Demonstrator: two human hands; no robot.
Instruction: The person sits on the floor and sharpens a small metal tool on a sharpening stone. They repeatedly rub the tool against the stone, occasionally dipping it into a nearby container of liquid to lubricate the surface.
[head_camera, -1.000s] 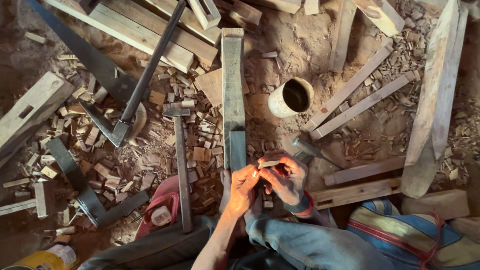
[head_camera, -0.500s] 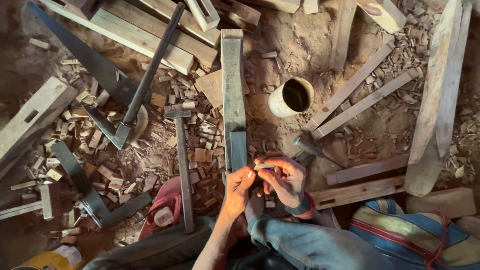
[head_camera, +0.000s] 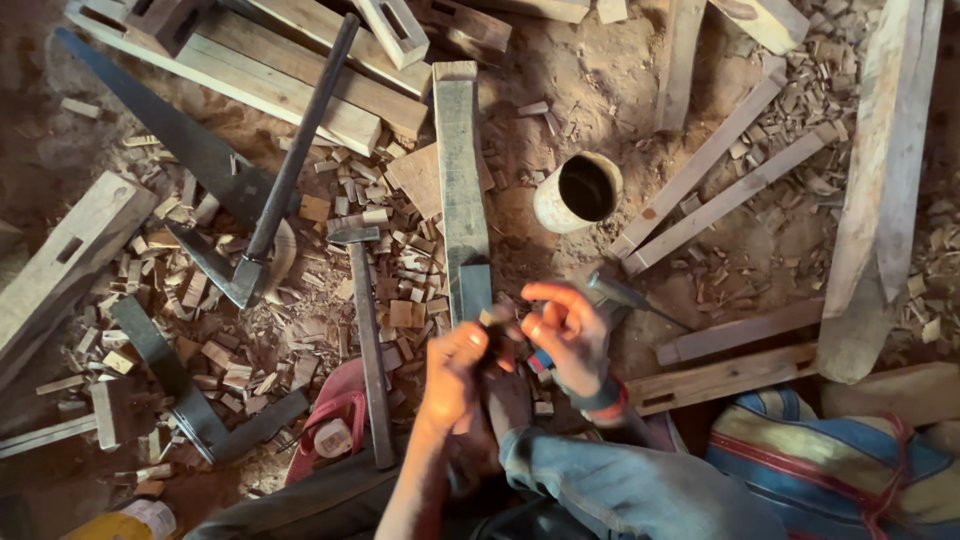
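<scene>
My left hand (head_camera: 452, 372) is closed around a small dark-and-pale stick-like piece (head_camera: 490, 322), right at the near end of a long grey wooden bar (head_camera: 458, 170) that runs away from me. My right hand (head_camera: 565, 335) hovers just to the right of it with fingers loosely curled and apart, nothing visible in them, and a band on its wrist. The two hands almost touch. What the small piece is stays unclear, since my fingers hide most of it.
A hammer (head_camera: 366, 340) lies left of the hands, with a dark-handled tool (head_camera: 298, 150), a saw blade (head_camera: 165, 135) and a metal square (head_camera: 165, 375) further left. A round tin (head_camera: 580, 190), wooden slats (head_camera: 720, 150), wood chips, a pink sandal (head_camera: 335, 420) and a striped bag (head_camera: 830, 470) surround me.
Both hands pinched the small piece a second ago. Now the right hand has let go and its fingers have spread, while the left keeps the piece and has dropped slightly towards me.
</scene>
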